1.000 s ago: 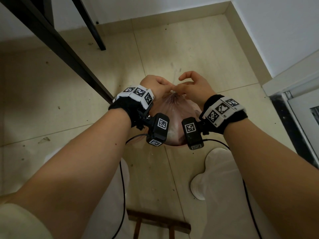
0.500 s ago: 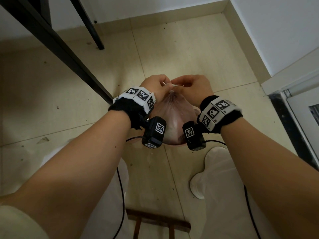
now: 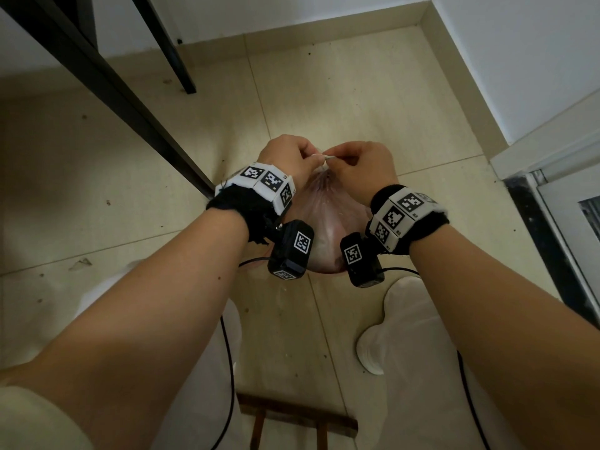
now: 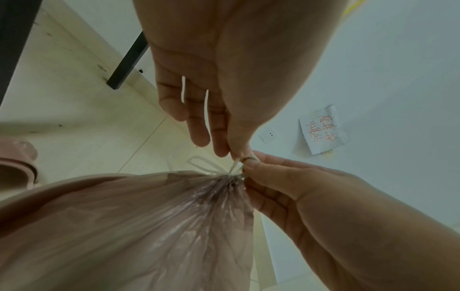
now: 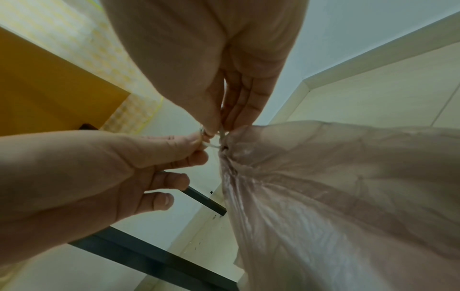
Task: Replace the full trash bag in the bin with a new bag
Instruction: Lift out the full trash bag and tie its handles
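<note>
A full pink translucent trash bag (image 3: 328, 222) hangs over the tiled floor, its neck gathered tight. My left hand (image 3: 316, 157) and right hand (image 3: 334, 159) meet right above that neck, each pinching the white drawstring (image 4: 204, 165). In the left wrist view my left hand (image 4: 236, 155) pinches the string between thumb and forefinger, and a loose loop of it lies over the bag (image 4: 149, 226). In the right wrist view my right hand (image 5: 216, 128) pinches the string against the bag's (image 5: 336, 187) neck. A pink rim (image 4: 15, 157), possibly the bin, shows at the left edge.
A black table frame (image 3: 113, 102) slants across the left, with a second leg (image 3: 175, 60) behind it. A wooden stool (image 3: 292, 417) stands below the bag. My white-clad foot (image 3: 373, 345) is at the right. A door frame (image 3: 552, 206) and the wall corner close off the right side.
My right hand's raised forefinger has curled down, and both hands have closed in on the drawstring at the bag's neck. The bag hangs in much the same spot.
</note>
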